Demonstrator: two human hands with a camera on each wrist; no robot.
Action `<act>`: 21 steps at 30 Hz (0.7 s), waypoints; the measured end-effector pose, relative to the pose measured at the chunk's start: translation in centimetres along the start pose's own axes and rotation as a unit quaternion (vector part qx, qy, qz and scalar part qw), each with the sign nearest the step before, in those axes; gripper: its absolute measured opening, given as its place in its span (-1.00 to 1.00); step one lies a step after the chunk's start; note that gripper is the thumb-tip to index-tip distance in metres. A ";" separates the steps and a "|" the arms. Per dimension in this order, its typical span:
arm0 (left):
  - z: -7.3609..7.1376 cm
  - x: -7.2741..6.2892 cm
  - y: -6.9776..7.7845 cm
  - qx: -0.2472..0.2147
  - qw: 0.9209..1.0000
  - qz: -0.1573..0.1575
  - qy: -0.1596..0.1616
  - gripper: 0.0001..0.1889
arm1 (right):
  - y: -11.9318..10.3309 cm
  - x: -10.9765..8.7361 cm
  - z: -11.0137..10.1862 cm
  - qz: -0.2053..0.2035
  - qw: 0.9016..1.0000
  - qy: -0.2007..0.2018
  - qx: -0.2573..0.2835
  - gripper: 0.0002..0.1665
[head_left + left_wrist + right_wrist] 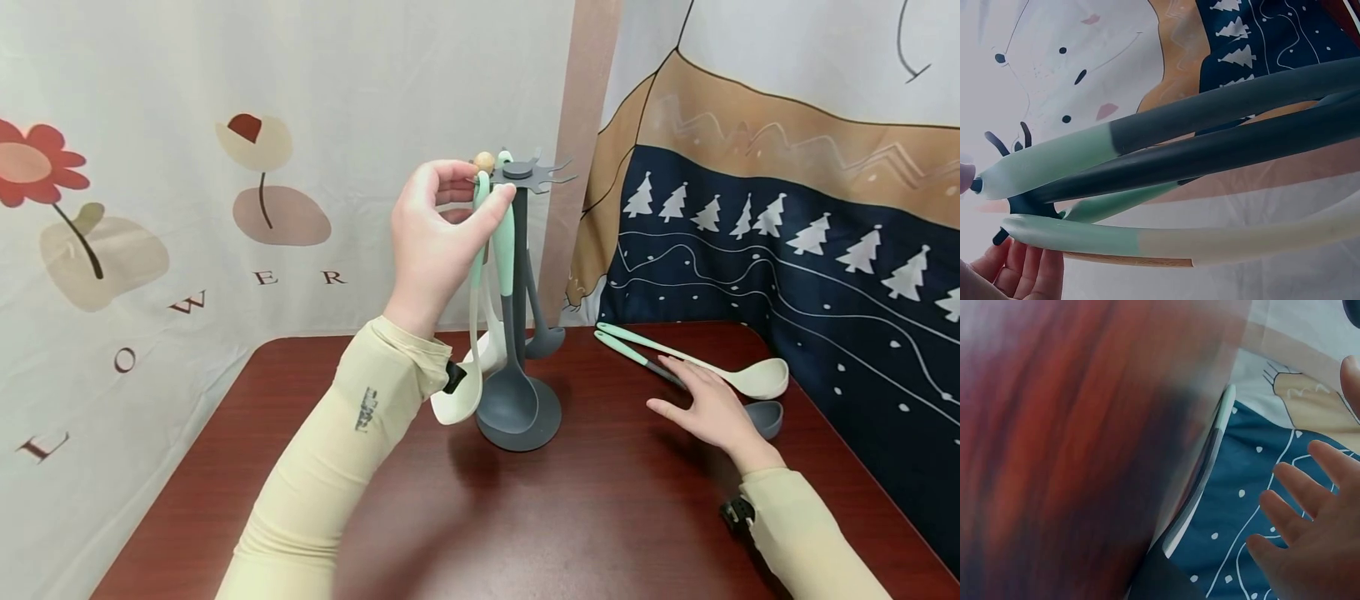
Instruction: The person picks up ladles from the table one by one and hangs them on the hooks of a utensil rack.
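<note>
Utensil stand (520, 275), upright on my reddish-brown table (592, 508): the head view takes in its full height and round base. My left wrist view catches only the upper part, but shows my left thumb against one hook's tip, the fingers well apart from it near another hook. It also reveals a wooden strip (1129, 258) beside a mint-and-cream handle. My right wrist view has mostly blurred tabletop, with utensils seen edge-on.

A cream utensil (459, 396) and a big grey ladle (508, 400) hang in front, the ladle covering part of the base; another cream piece (491, 346) and a smaller grey one (545, 340) hang behind. Printed curtains (375, 92) rise beyond.

My left hand (442, 229) is at the stand's top, spread around the handle ends; I can't tell how firmly it presses. My right hand (712, 408), well apart from the stand, is wide and holds nothing, above a grey table ladle (767, 417) whose handle it partly hides. Just past that lies a cream ladle (761, 379).
</note>
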State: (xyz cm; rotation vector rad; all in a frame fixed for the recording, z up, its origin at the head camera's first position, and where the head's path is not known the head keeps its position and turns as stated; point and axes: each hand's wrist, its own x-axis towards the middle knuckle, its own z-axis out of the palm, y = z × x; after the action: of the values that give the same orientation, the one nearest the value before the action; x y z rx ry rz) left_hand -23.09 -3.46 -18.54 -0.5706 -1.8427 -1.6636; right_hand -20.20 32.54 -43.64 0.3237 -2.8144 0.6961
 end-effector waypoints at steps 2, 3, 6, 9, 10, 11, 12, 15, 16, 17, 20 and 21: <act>0.0 0.0 -0.1 0.002 1.000 0.005 0.001 -0.60 | 0.1 0.1 -0.2 0.000 1.000 -0.006 -0.005 -0.03; 0.0 0.0 -0.1 0.003 1.000 0.009 0.002 -0.61 | 0.2 0.1 -0.2 0.002 1.000 -0.010 -0.007 -0.03; 0.1 -0.1 0.0 0.005 1.000 0.006 0.003 -0.62 | 0.4 0.4 -0.5 0.008 1.000 -0.020 -0.013 -0.01; 0.1 -0.1 -0.1 0.007 1.000 0.009 0.002 -0.63 | 0.7 0.6 -0.8 0.020 0.999 -0.033 -0.020 0.02; 0.1 -0.1 -0.1 0.007 1.000 0.010 0.002 -0.63 | 0.7 0.7 -0.9 0.025 0.999 -0.039 -0.022 0.03; 0.1 -0.1 -0.2 0.009 1.000 0.017 0.003 -0.64 | 0.7 0.8 -1.0 0.030 0.998 -0.045 -0.024 0.04; 0.0 -0.1 -0.2 0.010 1.000 0.023 0.002 -0.64 | 0.7 0.9 -1.1 0.036 0.998 -0.052 -0.025 0.05; 0.0 -0.1 -0.3 0.011 0.999 0.037 0.003 -0.65 | 0.8 1.2 -1.2 0.050 0.996 -0.068 -0.026 0.07; 0.0 -0.1 -0.3 0.013 0.999 0.040 0.004 -0.66 | 0.9 1.4 -1.2 0.053 0.996 -0.074 -0.027 0.08; 0.0 -0.1 -0.3 0.015 0.999 0.044 0.004 -0.66 | 0.9 1.5 -1.2 0.055 0.995 -0.078 -0.027 0.09; 0.1 -0.1 -0.4 0.019 0.999 0.044 0.005 -0.66 | 1.1 1.8 -1.2 0.059 0.994 -0.084 -0.029 0.10; 0.2 -0.1 -0.4 0.019 0.999 0.043 0.005 -0.66 | 1.2 1.9 -1.3 0.060 0.994 -0.085 -0.029 0.11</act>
State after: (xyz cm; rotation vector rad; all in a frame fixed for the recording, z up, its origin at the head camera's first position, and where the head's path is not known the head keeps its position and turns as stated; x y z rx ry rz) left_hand -23.33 -3.35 -18.86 -0.6160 -1.8132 -1.5702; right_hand -22.11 33.88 -42.55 0.2124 -3.0298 0.6364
